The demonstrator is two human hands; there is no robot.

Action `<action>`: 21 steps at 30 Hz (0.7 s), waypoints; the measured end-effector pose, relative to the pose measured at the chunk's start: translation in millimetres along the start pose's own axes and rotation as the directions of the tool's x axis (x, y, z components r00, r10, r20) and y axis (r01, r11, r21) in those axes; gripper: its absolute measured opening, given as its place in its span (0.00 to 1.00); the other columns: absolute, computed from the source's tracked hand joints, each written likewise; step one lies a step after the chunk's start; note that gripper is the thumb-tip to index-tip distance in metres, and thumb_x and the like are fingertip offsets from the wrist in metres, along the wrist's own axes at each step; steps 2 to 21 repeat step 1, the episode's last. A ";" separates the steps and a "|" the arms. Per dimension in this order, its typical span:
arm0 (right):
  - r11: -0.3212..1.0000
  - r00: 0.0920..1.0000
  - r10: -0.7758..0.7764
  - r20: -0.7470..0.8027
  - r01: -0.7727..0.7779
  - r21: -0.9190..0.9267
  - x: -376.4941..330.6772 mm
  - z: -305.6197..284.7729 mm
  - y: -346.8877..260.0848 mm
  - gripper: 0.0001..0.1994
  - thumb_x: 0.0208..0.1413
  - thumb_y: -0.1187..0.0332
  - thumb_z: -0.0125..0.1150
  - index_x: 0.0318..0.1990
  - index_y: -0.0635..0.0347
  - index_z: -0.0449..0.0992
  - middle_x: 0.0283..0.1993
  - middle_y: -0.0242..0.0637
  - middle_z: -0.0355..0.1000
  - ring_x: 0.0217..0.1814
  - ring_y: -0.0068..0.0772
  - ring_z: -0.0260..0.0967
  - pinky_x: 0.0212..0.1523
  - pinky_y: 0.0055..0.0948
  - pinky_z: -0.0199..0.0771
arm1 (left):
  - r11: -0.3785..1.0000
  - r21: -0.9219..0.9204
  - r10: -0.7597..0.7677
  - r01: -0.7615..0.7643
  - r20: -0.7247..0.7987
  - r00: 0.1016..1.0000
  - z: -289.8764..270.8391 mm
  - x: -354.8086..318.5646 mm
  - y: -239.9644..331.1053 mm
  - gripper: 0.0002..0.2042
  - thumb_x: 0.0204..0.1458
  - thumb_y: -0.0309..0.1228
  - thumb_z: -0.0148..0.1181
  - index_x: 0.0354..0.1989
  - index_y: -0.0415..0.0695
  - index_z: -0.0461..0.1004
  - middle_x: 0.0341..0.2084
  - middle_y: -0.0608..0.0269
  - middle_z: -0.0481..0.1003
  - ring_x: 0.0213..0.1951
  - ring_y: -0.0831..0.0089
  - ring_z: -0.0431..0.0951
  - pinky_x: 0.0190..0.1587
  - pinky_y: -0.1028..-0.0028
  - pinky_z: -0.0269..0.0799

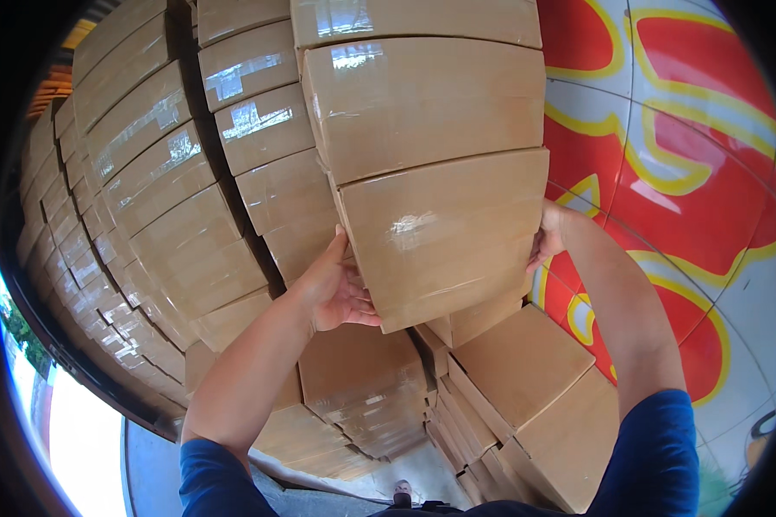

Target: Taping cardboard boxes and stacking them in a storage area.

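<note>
A brown cardboard box with a small piece of clear tape on its front is between my two hands. My left hand holds its lower left edge, thumb up along the side and fingers curled below. At the right side, my right hand grips the box near its lower corner, fingertips partly hidden behind it. Directly above in this view is another cardboard box, with a further taped box beyond. Whether the held box touches the one above cannot be told.
Tall stacks of taped boxes fill the left. Lower boxes lie beneath my left arm, and more boxes by my right arm. A red, yellow and white panelled wall runs along the right. A strip of floor shows below.
</note>
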State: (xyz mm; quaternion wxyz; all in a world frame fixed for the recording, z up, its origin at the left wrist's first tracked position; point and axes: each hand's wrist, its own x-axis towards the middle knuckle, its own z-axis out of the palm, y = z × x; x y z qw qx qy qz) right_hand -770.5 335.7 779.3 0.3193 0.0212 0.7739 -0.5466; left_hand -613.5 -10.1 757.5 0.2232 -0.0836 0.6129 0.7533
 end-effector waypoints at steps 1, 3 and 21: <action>1.000 1.000 -0.009 -0.003 0.009 -0.009 1.4 1.8 -7.4 0.41 0.54 0.31 0.44 0.58 0.60 0.72 0.54 0.58 0.73 0.53 0.61 0.73 0.56 0.64 0.65 | 0.999 -0.032 -0.026 0.023 -0.076 0.997 3.7 3.4 2.9 0.51 0.53 0.74 0.34 0.71 0.39 0.50 0.64 0.32 0.58 0.63 0.38 0.63 0.60 0.45 0.65; 1.000 1.000 -0.009 -0.003 0.009 -0.009 1.4 1.8 -7.4 0.41 0.54 0.31 0.44 0.58 0.60 0.72 0.54 0.58 0.73 0.53 0.61 0.73 0.56 0.64 0.65 | 0.999 -0.032 -0.026 0.023 -0.076 0.997 3.7 3.4 2.9 0.51 0.53 0.74 0.34 0.71 0.39 0.50 0.64 0.32 0.58 0.63 0.38 0.63 0.60 0.45 0.65; 1.000 1.000 -0.009 -0.003 0.009 -0.009 1.4 1.8 -7.4 0.41 0.54 0.31 0.44 0.58 0.60 0.72 0.54 0.58 0.73 0.53 0.61 0.73 0.56 0.64 0.65 | 0.999 -0.032 -0.026 0.023 -0.076 0.997 3.7 3.4 2.9 0.51 0.53 0.74 0.34 0.71 0.39 0.50 0.64 0.32 0.58 0.63 0.38 0.63 0.60 0.45 0.65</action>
